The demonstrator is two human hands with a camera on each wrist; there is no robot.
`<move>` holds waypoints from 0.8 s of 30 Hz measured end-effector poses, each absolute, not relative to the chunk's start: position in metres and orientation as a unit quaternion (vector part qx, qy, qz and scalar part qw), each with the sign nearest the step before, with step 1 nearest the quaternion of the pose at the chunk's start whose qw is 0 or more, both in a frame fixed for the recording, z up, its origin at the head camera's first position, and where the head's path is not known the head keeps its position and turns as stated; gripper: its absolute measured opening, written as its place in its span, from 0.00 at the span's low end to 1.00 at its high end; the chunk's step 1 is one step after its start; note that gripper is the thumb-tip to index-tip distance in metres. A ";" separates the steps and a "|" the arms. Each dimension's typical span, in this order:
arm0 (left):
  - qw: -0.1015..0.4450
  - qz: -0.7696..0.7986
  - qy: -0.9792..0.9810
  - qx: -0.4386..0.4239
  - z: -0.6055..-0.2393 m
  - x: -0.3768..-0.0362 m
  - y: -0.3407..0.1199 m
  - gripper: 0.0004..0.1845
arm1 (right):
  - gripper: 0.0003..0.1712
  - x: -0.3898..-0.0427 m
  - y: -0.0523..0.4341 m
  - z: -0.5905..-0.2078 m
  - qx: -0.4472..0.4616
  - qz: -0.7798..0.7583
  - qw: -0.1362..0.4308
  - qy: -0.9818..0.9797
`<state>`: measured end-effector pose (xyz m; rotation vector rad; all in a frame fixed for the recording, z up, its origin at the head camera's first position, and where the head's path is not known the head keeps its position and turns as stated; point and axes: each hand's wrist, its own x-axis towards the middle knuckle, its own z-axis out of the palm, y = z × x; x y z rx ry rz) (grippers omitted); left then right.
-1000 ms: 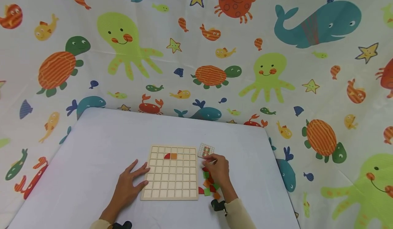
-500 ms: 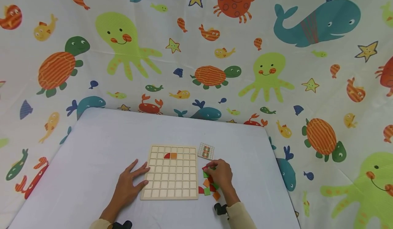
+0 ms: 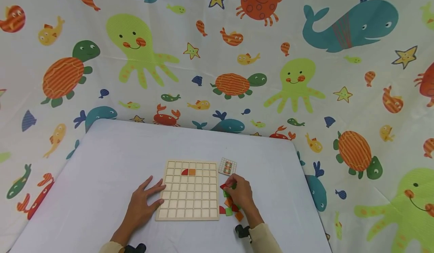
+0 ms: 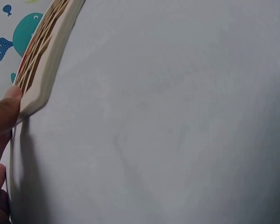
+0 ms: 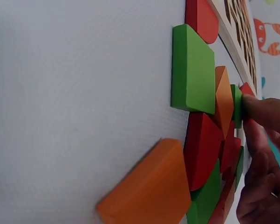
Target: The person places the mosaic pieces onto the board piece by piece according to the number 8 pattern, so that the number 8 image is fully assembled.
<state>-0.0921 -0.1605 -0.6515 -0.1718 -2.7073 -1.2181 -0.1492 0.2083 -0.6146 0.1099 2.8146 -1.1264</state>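
Observation:
A square wooden grid board [image 3: 190, 200] lies on the white table. In one cell sits a red quarter-circle piece [image 3: 185, 172], beside an orange square piece [image 3: 192, 172]. My left hand [image 3: 141, 201] rests with spread fingers against the board's left edge; the left wrist view has its thumb [image 4: 4, 112] touching the corner. Right of the board, my right hand [image 3: 241, 191] pinches a red curved-edge piece [image 3: 223, 186] between thumb and fingers. Below and under that hand lie loose pieces, among them a green square [image 5: 193, 67] and an orange one [image 5: 151, 186]. The hand partly hides the pile.
A small pattern card [image 3: 227, 166] printed with a grid lies behind the right hand, near the board's upper right corner. Another red piece [image 3: 222, 210] lies close to the board's right edge. A sea-animal curtain [image 3: 210, 57] hangs behind the table.
My right hand drew back from beside the card down to the pile, then shifted slightly left with the red piece at its fingertips. The left hand and board stayed in place.

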 end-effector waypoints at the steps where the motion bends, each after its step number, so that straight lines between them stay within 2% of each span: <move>1: 0.082 -0.408 -0.908 -0.057 -0.652 -0.092 -0.161 0.27 | 0.11 -0.149 0.209 -0.615 0.032 -0.379 0.057 0.923; 10: 0.079 -0.406 -0.909 -0.055 -0.654 -0.092 -0.160 0.27 | 0.06 -0.147 0.209 -0.614 0.030 -0.428 0.053 0.902; 19: 0.091 -0.403 -0.909 -0.063 -0.654 -0.093 -0.161 0.27 | 0.10 -0.149 0.205 -0.610 0.050 -0.490 0.024 0.870; 24: 0.077 -0.406 -0.909 -0.055 -0.655 -0.093 -0.161 0.27 | 0.09 -0.150 0.204 -0.608 0.057 -0.533 0.027 0.844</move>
